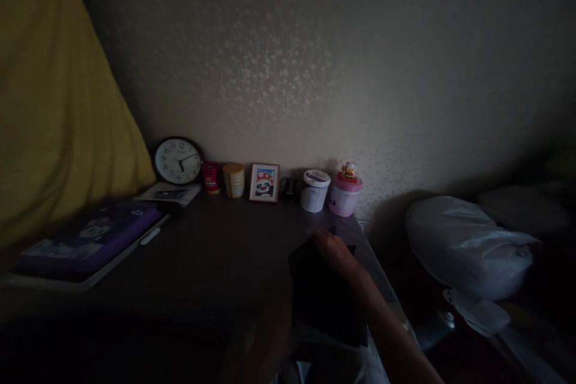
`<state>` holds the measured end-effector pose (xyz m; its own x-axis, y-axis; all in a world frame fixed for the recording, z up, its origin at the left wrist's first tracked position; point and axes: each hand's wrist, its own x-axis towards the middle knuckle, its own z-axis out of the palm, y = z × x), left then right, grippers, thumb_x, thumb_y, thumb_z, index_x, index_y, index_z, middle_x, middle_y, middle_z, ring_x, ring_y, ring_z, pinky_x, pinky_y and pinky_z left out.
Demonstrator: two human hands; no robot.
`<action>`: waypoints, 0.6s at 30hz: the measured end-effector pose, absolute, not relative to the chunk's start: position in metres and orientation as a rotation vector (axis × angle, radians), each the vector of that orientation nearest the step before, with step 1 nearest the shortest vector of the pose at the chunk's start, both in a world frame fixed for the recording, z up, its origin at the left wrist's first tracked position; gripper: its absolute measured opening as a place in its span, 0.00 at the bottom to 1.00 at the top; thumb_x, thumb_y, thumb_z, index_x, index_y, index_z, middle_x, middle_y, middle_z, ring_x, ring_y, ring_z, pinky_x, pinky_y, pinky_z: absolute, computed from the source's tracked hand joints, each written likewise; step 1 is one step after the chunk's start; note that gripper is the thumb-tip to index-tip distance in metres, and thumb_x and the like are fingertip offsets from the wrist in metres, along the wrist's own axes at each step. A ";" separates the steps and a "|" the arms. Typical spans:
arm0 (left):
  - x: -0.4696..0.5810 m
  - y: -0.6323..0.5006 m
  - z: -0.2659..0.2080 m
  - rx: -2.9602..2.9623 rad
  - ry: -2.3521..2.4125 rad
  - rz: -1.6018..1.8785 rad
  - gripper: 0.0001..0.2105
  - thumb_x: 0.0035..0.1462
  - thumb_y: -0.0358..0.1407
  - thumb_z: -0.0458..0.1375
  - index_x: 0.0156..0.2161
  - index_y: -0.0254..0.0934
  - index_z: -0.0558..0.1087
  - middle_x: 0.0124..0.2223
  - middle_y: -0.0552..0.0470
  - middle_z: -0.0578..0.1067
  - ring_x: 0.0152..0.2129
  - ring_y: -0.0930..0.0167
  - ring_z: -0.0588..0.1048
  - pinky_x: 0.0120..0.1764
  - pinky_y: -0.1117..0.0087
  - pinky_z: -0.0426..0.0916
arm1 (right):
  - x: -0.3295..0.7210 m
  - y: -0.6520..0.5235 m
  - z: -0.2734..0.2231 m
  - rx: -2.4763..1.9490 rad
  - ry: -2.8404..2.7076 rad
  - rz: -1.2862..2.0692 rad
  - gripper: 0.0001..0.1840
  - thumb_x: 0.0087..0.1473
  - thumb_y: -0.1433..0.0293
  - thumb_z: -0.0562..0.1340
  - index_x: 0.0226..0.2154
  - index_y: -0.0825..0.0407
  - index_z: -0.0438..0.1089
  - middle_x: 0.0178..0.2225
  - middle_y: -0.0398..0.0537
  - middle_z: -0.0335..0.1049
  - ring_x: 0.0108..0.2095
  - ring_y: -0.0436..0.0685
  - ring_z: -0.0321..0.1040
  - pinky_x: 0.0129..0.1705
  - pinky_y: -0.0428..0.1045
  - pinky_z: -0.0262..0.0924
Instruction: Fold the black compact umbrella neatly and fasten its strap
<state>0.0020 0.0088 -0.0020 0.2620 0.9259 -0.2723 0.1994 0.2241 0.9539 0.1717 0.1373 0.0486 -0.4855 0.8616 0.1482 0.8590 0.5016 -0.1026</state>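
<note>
Right fingers (323,238) hold a black cloth (327,300) near its far edge.

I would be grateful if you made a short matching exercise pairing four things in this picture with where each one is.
Things:
1. Round clock
2. Small figurine
3. Purple case
4. Black item

Places:
A. On top of the pink tub
B. In the right hand
C. At the left of the desk, towards its front, near the yellow curtain
D. At the back, just left of the red container

Pairs: 1-D, 2-A, 3-C, 4-B
</note>
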 end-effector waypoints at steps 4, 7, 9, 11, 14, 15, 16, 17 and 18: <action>0.005 0.005 -0.002 1.444 1.368 0.664 0.15 0.56 0.40 0.52 0.47 0.37 0.65 0.48 0.47 0.67 0.42 0.70 0.68 0.43 0.64 0.66 | 0.159 0.144 0.038 -1.525 -2.576 -0.013 0.12 0.59 0.74 0.46 0.39 0.53 0.63 0.38 0.49 0.67 0.36 0.51 0.66 0.35 0.43 0.58; 0.009 0.001 -0.002 1.572 1.473 0.597 0.15 0.56 0.40 0.52 0.47 0.36 0.65 0.48 0.47 0.67 0.42 0.70 0.69 0.43 0.64 0.66 | 0.151 0.146 0.027 -1.585 -2.624 -0.017 0.12 0.59 0.75 0.46 0.38 0.53 0.63 0.38 0.50 0.67 0.38 0.51 0.66 0.37 0.43 0.58; 0.011 -0.001 -0.003 1.648 1.540 0.549 0.16 0.56 0.40 0.52 0.48 0.36 0.64 0.48 0.47 0.67 0.41 0.70 0.69 0.43 0.63 0.66 | 0.149 0.147 0.018 -1.612 -2.647 -0.014 0.13 0.58 0.76 0.46 0.37 0.53 0.64 0.38 0.50 0.67 0.38 0.51 0.66 0.38 0.43 0.59; 0.013 -0.002 -0.004 1.716 1.603 0.505 0.16 0.56 0.41 0.52 0.48 0.35 0.64 0.48 0.47 0.67 0.41 0.69 0.69 0.43 0.62 0.66 | 0.150 0.148 0.011 -1.634 -2.647 -0.011 0.13 0.58 0.76 0.46 0.37 0.53 0.65 0.40 0.50 0.66 0.38 0.51 0.66 0.37 0.43 0.59; 0.014 -0.003 -0.007 1.803 1.684 0.446 0.16 0.56 0.40 0.52 0.48 0.36 0.64 0.48 0.47 0.67 0.42 0.69 0.69 0.43 0.61 0.66 | 0.152 0.150 0.005 -1.666 -2.641 -0.009 0.14 0.58 0.75 0.46 0.38 0.52 0.65 0.42 0.51 0.65 0.37 0.50 0.67 0.36 0.42 0.60; 0.014 -0.003 -0.007 1.830 1.703 0.431 0.16 0.56 0.40 0.52 0.48 0.36 0.64 0.48 0.47 0.67 0.42 0.69 0.69 0.43 0.61 0.66 | 0.153 0.150 0.004 -1.674 -2.640 -0.007 0.14 0.58 0.75 0.46 0.38 0.52 0.65 0.42 0.51 0.65 0.37 0.50 0.67 0.35 0.42 0.60; 0.014 -0.003 -0.008 1.855 1.718 0.418 0.16 0.56 0.41 0.52 0.48 0.35 0.64 0.48 0.47 0.67 0.42 0.69 0.69 0.43 0.61 0.66 | 0.153 0.150 0.004 -1.681 -2.640 -0.005 0.14 0.58 0.74 0.46 0.38 0.52 0.65 0.42 0.51 0.65 0.37 0.50 0.67 0.35 0.42 0.60; 0.014 -0.003 -0.009 1.879 1.727 0.406 0.16 0.56 0.41 0.52 0.48 0.35 0.64 0.48 0.47 0.67 0.42 0.69 0.69 0.43 0.61 0.66 | 0.153 0.151 0.004 -1.686 -2.640 -0.002 0.14 0.58 0.74 0.46 0.38 0.52 0.65 0.41 0.51 0.65 0.37 0.51 0.67 0.35 0.43 0.60; 0.014 -0.004 -0.010 1.903 1.733 0.396 0.16 0.56 0.41 0.52 0.48 0.35 0.64 0.48 0.47 0.67 0.42 0.69 0.69 0.43 0.61 0.66 | 0.153 0.151 0.004 -1.690 -2.639 0.001 0.14 0.58 0.74 0.46 0.38 0.52 0.65 0.41 0.51 0.64 0.37 0.51 0.67 0.35 0.43 0.60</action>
<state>0.0143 -0.0039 -0.0095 0.1335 0.9819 -0.1342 0.8261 -0.0355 0.5624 0.1527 0.1508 0.0045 -0.4182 0.9083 0.0059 0.9083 0.4182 -0.0048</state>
